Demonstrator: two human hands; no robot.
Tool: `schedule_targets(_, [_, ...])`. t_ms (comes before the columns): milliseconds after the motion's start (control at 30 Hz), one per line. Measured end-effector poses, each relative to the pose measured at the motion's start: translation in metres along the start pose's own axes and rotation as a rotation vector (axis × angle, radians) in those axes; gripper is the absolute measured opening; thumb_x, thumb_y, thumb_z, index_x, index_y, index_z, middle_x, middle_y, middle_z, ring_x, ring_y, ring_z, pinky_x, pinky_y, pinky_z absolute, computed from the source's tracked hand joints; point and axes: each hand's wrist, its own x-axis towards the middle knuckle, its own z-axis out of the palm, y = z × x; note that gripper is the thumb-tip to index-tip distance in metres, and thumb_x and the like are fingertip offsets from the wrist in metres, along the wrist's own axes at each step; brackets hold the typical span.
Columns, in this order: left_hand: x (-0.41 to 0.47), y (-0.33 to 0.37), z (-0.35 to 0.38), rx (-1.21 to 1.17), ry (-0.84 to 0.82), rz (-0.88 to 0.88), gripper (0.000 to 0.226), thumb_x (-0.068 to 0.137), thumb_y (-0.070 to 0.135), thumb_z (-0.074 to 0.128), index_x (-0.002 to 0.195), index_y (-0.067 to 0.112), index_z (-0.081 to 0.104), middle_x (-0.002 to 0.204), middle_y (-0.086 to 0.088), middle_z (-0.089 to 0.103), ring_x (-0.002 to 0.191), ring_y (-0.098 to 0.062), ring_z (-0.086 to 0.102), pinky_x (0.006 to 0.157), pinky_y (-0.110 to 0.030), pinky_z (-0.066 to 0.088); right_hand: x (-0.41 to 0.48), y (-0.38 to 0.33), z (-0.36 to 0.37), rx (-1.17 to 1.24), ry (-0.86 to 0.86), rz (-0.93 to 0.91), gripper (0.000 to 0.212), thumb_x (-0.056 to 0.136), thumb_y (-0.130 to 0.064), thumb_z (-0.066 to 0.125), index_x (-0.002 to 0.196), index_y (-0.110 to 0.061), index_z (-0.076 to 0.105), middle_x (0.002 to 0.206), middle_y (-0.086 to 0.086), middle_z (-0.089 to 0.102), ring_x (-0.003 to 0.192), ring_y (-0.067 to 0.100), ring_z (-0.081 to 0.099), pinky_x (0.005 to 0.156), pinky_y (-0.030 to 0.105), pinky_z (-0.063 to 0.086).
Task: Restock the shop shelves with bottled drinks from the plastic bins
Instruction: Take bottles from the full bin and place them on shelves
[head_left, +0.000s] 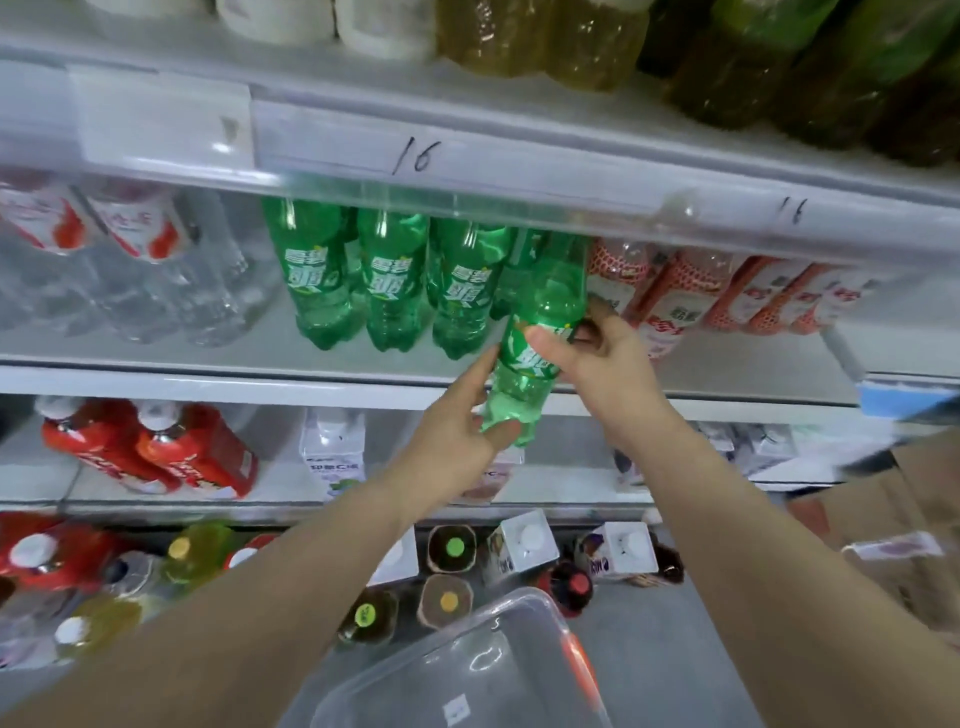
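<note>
1. Shop shelving fills my head view. The middle shelf (208, 358) carries a row of green bottles (384, 280), with pink bottles (670, 291) to their right.
2. Both hands grip one tilted green bottle (550, 296) at the gap between them. The right hand (602, 364) wraps the label and the left hand (457, 436) pinches the base.
3. Its cap is hidden behind the price rail (467, 176). I judge it may catch there.
4. Pushed in crooked, it could topple its neighbours.
5. If my grip slips, it probably falls near the plastic bin (467, 670) below.
</note>
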Motion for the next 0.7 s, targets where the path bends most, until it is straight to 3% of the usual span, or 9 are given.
schedule_targets(100, [0.014, 0.003, -0.002, 0.014, 0.003, 0.016, 0.073, 0.095, 0.009, 0.061, 0.147, 0.045, 0.025, 0.137, 0.020, 0.040, 0.119, -0.002, 0.046, 0.097, -0.020, 0.038, 0.014, -0.003, -0.001, -0.014, 0.014, -0.083, 0.045, 0.085, -0.013, 0.080, 0.125, -0.015, 0.060, 0.112, 0.000, 0.074, 0.104, 0.015, 0.070, 0.096, 0.034, 0.055])
schedule_targets(167, [0.023, 0.006, -0.004, 0.025, -0.015, 0.018, 0.070, 0.095, 0.009, 0.059, 0.131, 0.059, 0.028, 0.128, 0.028, 0.041, 0.116, -0.003, 0.049, 0.093, -0.018, 0.039, 0.023, -0.002, -0.001, -0.003, 0.046, -0.111, 0.047, 0.084, -0.010, 0.080, 0.126, -0.017, 0.060, 0.111, 0.000, 0.074, 0.104, 0.018, 0.070, 0.098, 0.036, 0.055])
schedule_targets(267, [0.035, 0.008, -0.005, 0.010, -0.056, -0.003, 0.064, 0.097, 0.004, 0.055, 0.112, 0.062, 0.032, 0.103, 0.040, 0.043, 0.098, 0.011, 0.055, 0.078, -0.007, 0.044, 0.036, 0.001, 0.003, -0.017, 0.101, -0.152, 0.047, 0.081, -0.007, 0.082, 0.122, -0.017, 0.063, 0.109, 0.009, 0.074, 0.105, 0.031, 0.068, 0.098, 0.043, 0.055])
schedule_targets(333, [0.043, 0.005, -0.004, -0.015, -0.072, -0.008, 0.061, 0.098, 0.001, 0.052, 0.128, 0.051, 0.032, 0.098, 0.041, 0.040, 0.094, 0.017, 0.050, 0.074, -0.004, 0.041, 0.042, 0.005, 0.005, -0.035, 0.107, -0.182, 0.048, 0.080, -0.003, 0.081, 0.123, -0.010, 0.061, 0.110, 0.008, 0.074, 0.103, 0.026, 0.069, 0.092, 0.037, 0.056])
schedule_targets(433, [0.053, 0.003, -0.001, -0.033, -0.093, -0.002, 0.076, 0.098, -0.002, 0.049, 0.153, 0.035, 0.011, 0.111, 0.041, 0.033, 0.119, 0.007, 0.042, 0.083, -0.006, 0.039, 0.051, 0.007, 0.007, -0.020, 0.108, -0.194, 0.050, 0.080, 0.003, 0.079, 0.125, -0.007, 0.059, 0.112, 0.006, 0.072, 0.104, 0.018, 0.069, 0.086, 0.022, 0.054])
schedule_targets(567, [0.060, 0.000, 0.002, -0.056, -0.102, -0.016, 0.080, 0.098, -0.008, 0.045, 0.155, 0.029, 0.001, 0.121, 0.041, 0.023, 0.124, 0.008, 0.032, 0.076, 0.005, 0.035, 0.060, 0.010, 0.007, -0.022, 0.085, -0.195, 0.060, 0.080, 0.002, 0.080, 0.134, -0.008, 0.056, 0.122, 0.006, 0.070, 0.113, 0.018, 0.067, 0.091, 0.021, 0.055])
schedule_targets(700, [0.068, -0.001, 0.003, -0.018, -0.113, -0.018, 0.087, 0.097, -0.006, 0.047, 0.155, 0.033, -0.005, 0.152, 0.022, 0.019, 0.130, 0.005, 0.027, 0.102, -0.011, 0.029, 0.067, 0.012, 0.008, -0.090, 0.094, -0.194, 0.058, 0.081, -0.005, 0.081, 0.134, -0.010, 0.056, 0.125, 0.005, 0.070, 0.115, 0.017, 0.066, 0.097, 0.027, 0.053])
